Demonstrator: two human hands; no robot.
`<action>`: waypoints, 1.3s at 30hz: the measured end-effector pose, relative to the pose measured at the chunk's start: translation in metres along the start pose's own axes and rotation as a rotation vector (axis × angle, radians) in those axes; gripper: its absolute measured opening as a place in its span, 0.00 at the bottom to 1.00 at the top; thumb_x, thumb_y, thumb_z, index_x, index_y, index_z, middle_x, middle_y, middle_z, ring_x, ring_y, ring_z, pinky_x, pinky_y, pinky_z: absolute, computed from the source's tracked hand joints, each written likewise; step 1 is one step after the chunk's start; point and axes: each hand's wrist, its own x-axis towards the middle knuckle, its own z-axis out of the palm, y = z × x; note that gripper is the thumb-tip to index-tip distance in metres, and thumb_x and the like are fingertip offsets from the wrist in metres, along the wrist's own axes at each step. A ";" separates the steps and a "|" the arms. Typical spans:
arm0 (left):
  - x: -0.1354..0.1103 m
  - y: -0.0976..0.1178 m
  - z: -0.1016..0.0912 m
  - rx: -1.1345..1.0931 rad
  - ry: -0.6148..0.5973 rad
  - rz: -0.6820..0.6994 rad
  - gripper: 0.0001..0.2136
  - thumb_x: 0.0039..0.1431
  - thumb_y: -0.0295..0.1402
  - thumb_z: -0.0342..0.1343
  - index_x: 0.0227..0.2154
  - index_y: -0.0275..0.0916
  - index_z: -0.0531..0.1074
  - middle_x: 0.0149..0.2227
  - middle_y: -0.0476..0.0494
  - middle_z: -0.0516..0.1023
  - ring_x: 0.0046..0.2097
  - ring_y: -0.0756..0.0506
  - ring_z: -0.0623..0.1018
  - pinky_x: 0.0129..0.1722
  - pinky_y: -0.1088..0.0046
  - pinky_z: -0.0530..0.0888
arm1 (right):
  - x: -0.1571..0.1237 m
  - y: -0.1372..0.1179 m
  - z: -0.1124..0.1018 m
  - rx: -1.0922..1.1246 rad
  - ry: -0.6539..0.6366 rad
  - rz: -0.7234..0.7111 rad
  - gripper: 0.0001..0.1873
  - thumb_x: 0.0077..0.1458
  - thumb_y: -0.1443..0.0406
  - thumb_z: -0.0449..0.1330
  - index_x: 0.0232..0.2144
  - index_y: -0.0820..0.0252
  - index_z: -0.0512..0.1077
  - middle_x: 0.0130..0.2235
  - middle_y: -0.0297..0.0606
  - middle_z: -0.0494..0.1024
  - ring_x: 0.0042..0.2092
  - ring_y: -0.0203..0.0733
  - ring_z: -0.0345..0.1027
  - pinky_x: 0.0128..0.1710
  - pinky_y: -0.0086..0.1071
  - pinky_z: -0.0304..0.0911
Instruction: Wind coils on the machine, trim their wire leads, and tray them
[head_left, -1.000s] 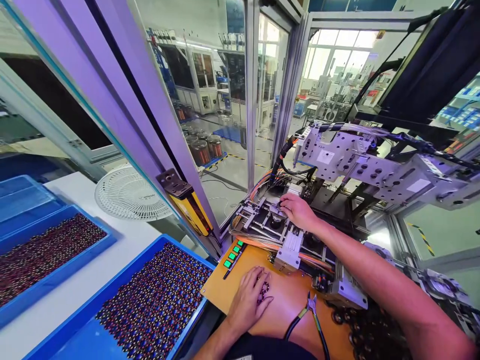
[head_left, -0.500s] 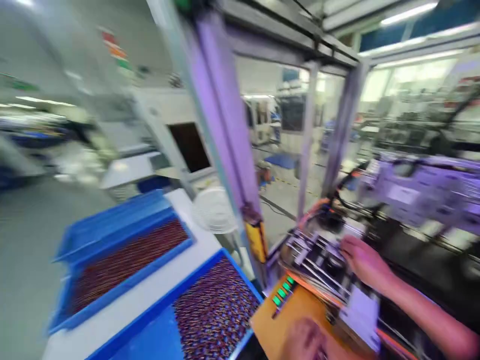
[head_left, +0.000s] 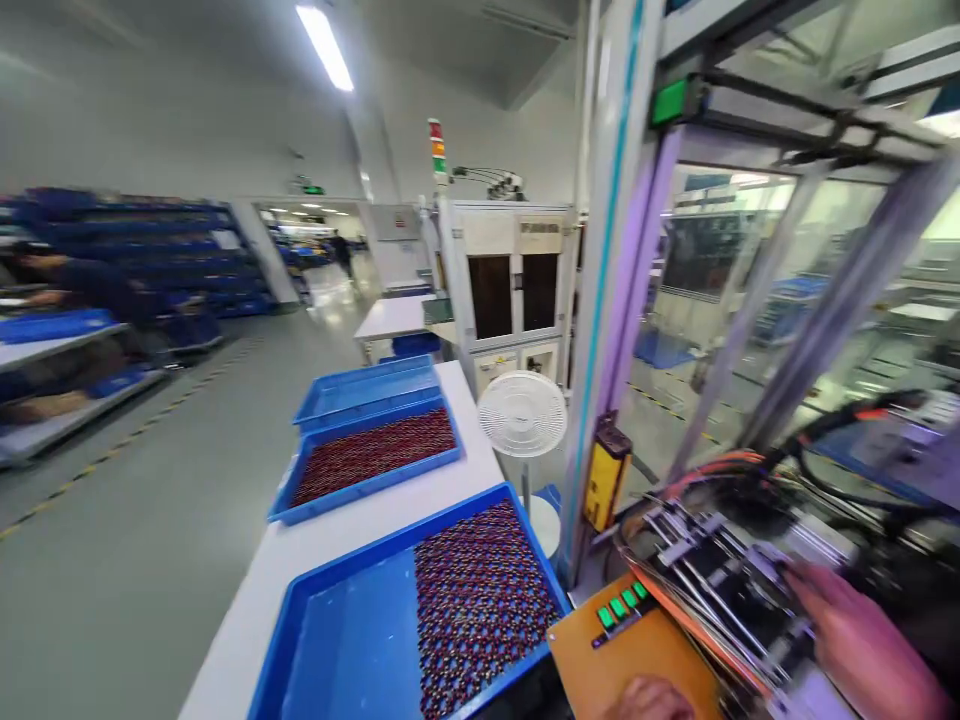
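My right hand [head_left: 844, 615] reaches over the metal fixture [head_left: 724, 575] with its rods and clamps. Its fingers are pressed together at the fixture's right side; what they grip, if anything, is hidden. At the bottom edge, over the orange-tan panel [head_left: 637, 645], my left hand [head_left: 651, 700] shows only its curled fingers; I cannot make out what is in them. A row of green-lit buttons [head_left: 617, 607] sits on the panel, just beyond my left hand. Left of the panel, a blue tray [head_left: 345, 635] holds rows of small dark red, metallic-looking parts [head_left: 480, 590] in its right half.
A second blue tray [head_left: 367, 490] of similar parts stands farther along the white table [head_left: 251, 600]. A white round slotted stool [head_left: 523, 413] is beside it. The machine's upright post [head_left: 611, 300] and yellow box [head_left: 606, 475] rise between trays and fixture. A person [head_left: 97, 290] works far left.
My view has turned left, so the trays, post and fixture sit farther right in the picture. My right hand stays at the fixture and my left hand shows lower in the picture.
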 end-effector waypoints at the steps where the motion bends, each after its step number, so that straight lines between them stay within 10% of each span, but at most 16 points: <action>1: 0.000 0.001 0.004 -0.023 -0.003 0.031 0.12 0.60 0.44 0.59 0.42 0.45 0.76 0.39 0.40 0.81 0.40 0.43 0.81 0.39 0.66 0.80 | 0.007 -0.014 -0.011 -0.010 -0.018 0.009 0.20 0.35 0.74 0.52 0.29 0.63 0.81 0.37 0.61 0.79 0.38 0.58 0.76 0.35 0.47 0.73; 5: -0.015 0.006 0.008 -0.078 0.057 0.133 0.33 0.44 0.57 0.64 0.50 0.41 0.74 0.46 0.31 0.80 0.46 0.33 0.80 0.45 0.54 0.80 | 0.014 -0.045 -0.047 -0.085 -0.068 0.148 0.26 0.43 0.77 0.48 0.41 0.65 0.79 0.42 0.51 0.80 0.44 0.50 0.75 0.47 0.44 0.73; 9: -0.014 -0.007 -0.018 -0.068 0.099 0.179 0.26 0.61 0.50 0.53 0.55 0.37 0.71 0.52 0.26 0.77 0.54 0.29 0.77 0.49 0.46 0.76 | -0.029 -0.084 -0.093 -0.114 0.042 0.298 0.25 0.59 0.75 0.47 0.57 0.65 0.68 0.55 0.50 0.73 0.57 0.49 0.66 0.58 0.47 0.66; 18: 0.150 0.014 -0.054 0.057 0.028 0.345 0.22 0.63 0.39 0.55 0.57 0.35 0.68 0.62 0.35 0.70 0.67 0.36 0.62 0.66 0.51 0.57 | -0.136 -0.224 -0.131 0.102 0.139 0.408 0.23 0.61 0.75 0.53 0.58 0.60 0.67 0.53 0.48 0.74 0.55 0.47 0.70 0.53 0.38 0.72; 24: 0.177 0.021 -0.028 0.083 -0.077 0.328 0.21 0.65 0.38 0.52 0.57 0.34 0.68 0.63 0.33 0.69 0.69 0.35 0.58 0.66 0.46 0.52 | -0.224 -0.264 -0.120 0.061 0.116 0.695 0.16 0.62 0.70 0.54 0.51 0.60 0.72 0.47 0.46 0.78 0.47 0.47 0.76 0.46 0.35 0.75; 34: 0.178 0.033 -0.040 0.077 -0.111 0.329 0.26 0.63 0.45 0.51 0.57 0.30 0.67 0.62 0.29 0.69 0.67 0.30 0.62 0.63 0.44 0.61 | -0.269 -0.217 -0.079 -0.062 0.143 0.994 0.14 0.68 0.61 0.52 0.41 0.62 0.75 0.39 0.42 0.77 0.41 0.43 0.73 0.43 0.40 0.72; 39: 0.112 0.068 -0.069 -0.130 0.007 0.365 0.23 0.64 0.42 0.52 0.58 0.36 0.65 0.62 0.34 0.69 0.64 0.38 0.68 0.63 0.52 0.65 | -0.258 -0.194 -0.062 0.015 0.166 1.034 0.13 0.67 0.59 0.55 0.35 0.62 0.72 0.37 0.36 0.75 0.38 0.37 0.70 0.42 0.36 0.69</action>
